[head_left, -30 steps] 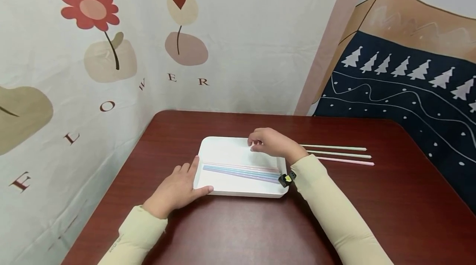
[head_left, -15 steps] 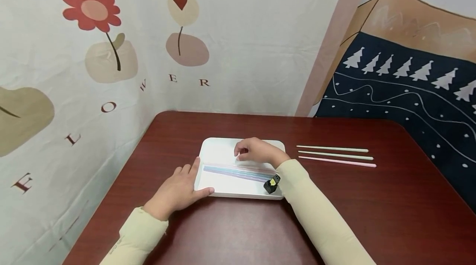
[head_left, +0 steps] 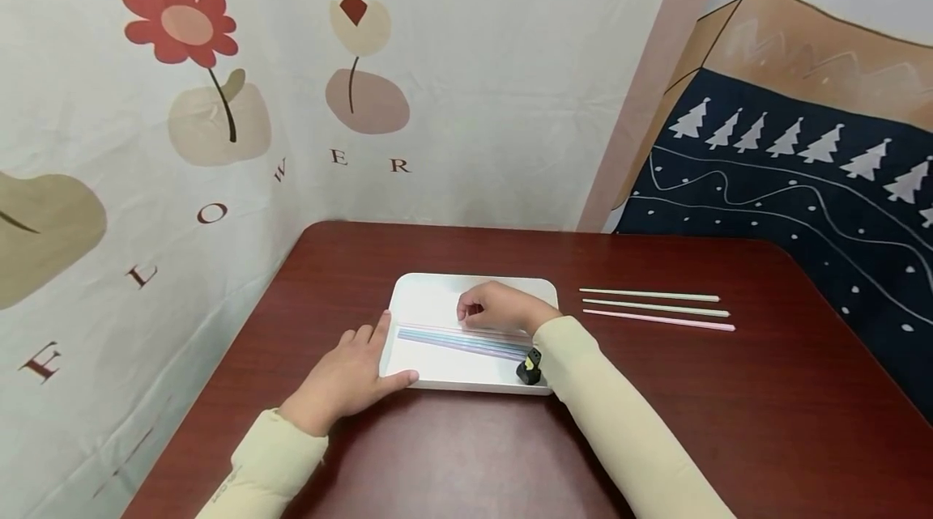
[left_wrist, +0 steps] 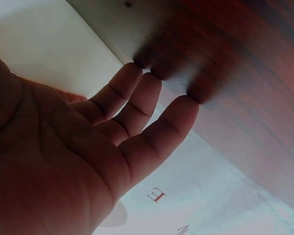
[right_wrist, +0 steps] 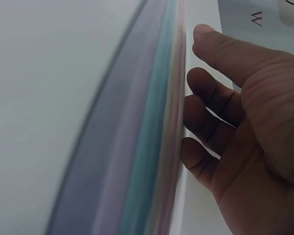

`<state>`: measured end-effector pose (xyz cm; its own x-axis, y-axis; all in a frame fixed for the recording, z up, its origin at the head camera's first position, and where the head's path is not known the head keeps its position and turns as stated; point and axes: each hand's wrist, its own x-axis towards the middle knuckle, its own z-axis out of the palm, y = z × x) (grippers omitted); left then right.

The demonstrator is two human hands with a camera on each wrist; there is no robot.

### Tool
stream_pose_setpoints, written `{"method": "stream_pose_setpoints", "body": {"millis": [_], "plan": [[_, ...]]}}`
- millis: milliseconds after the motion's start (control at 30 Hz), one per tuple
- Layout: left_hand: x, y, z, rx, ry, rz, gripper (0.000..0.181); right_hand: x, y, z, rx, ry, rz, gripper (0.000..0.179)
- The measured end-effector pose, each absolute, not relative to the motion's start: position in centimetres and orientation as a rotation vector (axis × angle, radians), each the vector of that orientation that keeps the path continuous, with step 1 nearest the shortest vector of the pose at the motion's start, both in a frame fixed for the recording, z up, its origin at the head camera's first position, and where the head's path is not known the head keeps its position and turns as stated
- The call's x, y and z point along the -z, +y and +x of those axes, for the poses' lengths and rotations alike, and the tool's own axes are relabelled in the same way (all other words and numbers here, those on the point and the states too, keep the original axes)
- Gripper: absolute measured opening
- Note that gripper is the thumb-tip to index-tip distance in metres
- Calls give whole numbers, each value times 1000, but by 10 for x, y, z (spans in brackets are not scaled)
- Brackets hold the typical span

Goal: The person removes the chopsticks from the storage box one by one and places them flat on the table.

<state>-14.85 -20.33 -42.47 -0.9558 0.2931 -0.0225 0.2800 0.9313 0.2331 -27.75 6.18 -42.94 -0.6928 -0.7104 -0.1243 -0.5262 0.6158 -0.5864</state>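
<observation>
A white tray lies on the table, with a row of thin pastel chopsticks in its front half, purple, blue and pink. My left hand rests at the tray's left side, fingers spread and the thumb over the front rim. In the left wrist view its fingers are extended over the table. My right hand is low over the tray, fingers loosely curled. The right wrist view shows its fingertips right at the pink edge of the row, with thumb and fingers apart and nothing between them.
On the table right of the tray lie two green chopsticks and a pink chopstick, side by side. A black wrist camera sits on the right sleeve. A printed cloth wall stands behind the brown table.
My right hand has moved left and toward me, from the tray's back right to just behind the row of chopsticks. The left hand has stayed at the tray.
</observation>
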Motion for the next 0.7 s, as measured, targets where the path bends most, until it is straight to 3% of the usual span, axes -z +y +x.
{"method": "stream_pose_setpoints", "body": {"millis": [700], "plan": [[426, -203, -148, -354, 3025, 446, 114, 430, 59, -274, 722, 2537, -999, 14]]}}
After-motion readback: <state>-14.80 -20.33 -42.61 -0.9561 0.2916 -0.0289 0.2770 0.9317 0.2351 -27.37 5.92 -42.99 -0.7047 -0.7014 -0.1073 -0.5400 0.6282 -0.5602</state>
